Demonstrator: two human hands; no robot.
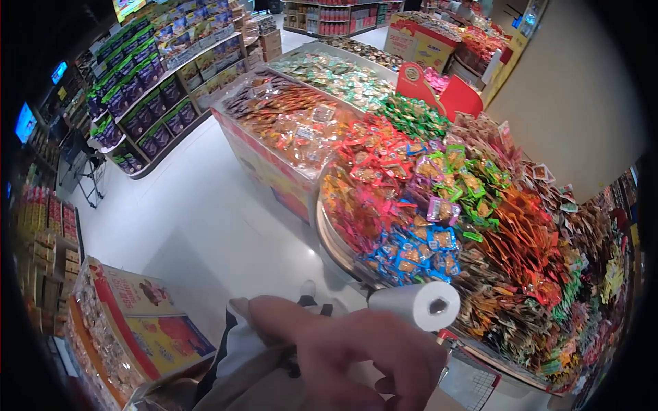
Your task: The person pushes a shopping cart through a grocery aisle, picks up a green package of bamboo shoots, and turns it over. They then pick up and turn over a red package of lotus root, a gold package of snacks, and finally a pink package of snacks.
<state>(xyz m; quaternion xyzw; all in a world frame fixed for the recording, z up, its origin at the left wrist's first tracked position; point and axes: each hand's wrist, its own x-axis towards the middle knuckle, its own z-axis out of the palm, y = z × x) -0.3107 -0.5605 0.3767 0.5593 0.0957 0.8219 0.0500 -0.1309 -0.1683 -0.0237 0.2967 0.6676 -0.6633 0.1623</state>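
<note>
while boxed snacks (147, 322) sit stacked low at left, the left hand (363, 359) hovers just beside the roll of bags (421, 306), fingers (411, 383) curled under, any grip hidden; the roll hangs at the rim of the sweets bin (334, 245), seemingly within shoppers' reach.

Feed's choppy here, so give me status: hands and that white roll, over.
Right hand low centre, grip unclear, over white-and-black fabric. White roll right beside it. Snack display close behind roll.

Round metal-rimmed display stand (330, 240), heaped with small wrapped sweets in red, blue, green and orange packets (411, 198); white bag roll (418, 305) at near rim.
</note>
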